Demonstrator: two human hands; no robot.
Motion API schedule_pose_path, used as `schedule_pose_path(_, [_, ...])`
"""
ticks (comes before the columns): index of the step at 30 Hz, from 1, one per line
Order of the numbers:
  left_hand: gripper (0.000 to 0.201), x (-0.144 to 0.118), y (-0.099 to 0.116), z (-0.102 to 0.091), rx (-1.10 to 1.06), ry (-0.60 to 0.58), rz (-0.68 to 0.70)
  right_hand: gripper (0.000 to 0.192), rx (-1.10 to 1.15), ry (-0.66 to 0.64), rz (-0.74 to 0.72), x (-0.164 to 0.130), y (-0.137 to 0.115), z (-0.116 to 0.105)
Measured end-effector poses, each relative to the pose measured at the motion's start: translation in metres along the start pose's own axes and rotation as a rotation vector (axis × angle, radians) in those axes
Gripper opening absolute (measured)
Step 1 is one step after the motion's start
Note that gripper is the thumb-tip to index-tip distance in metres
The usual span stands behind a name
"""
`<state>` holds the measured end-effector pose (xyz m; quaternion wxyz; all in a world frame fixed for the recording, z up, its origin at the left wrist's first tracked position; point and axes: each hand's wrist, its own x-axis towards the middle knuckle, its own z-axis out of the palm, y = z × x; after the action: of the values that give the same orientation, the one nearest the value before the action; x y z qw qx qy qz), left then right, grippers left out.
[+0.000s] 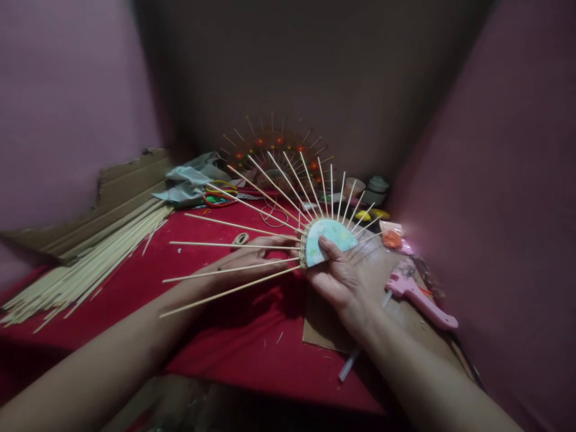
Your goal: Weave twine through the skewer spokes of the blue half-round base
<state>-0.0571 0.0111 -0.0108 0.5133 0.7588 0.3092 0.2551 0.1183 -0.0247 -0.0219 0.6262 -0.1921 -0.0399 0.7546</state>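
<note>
Bare forearms (112, 354) enter at seven and five o'clock, closest to my camera. Just off centre, toward four o'clock, I see a pale-green semicircular piece (338, 231), thin wooden sticks (332, 191) fanning from its curved edge. The right hand (344, 281) has its fingers clamped on it, thumb over the face; the left hand (258, 254) sits at its nine o'clock edge, partly behind sticks, and I cannot tell whether its fingers grip. On the red-covered worktop (216, 345), a pink glue gun (423, 300) lies at four o'clock.

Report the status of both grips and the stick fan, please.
Right grip closed on the half-round base. Left grip at its edge, partly behind sticks. Pink glue gun apart, to the right.
</note>
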Motion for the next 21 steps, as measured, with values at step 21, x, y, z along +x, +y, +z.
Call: schedule_pose_path(21, [0.035,-0.007,-0.013,-0.028,-0.168,-0.002,0.071,0.018,-0.066,0.063,-0.063,-0.004,-0.007,0.000])
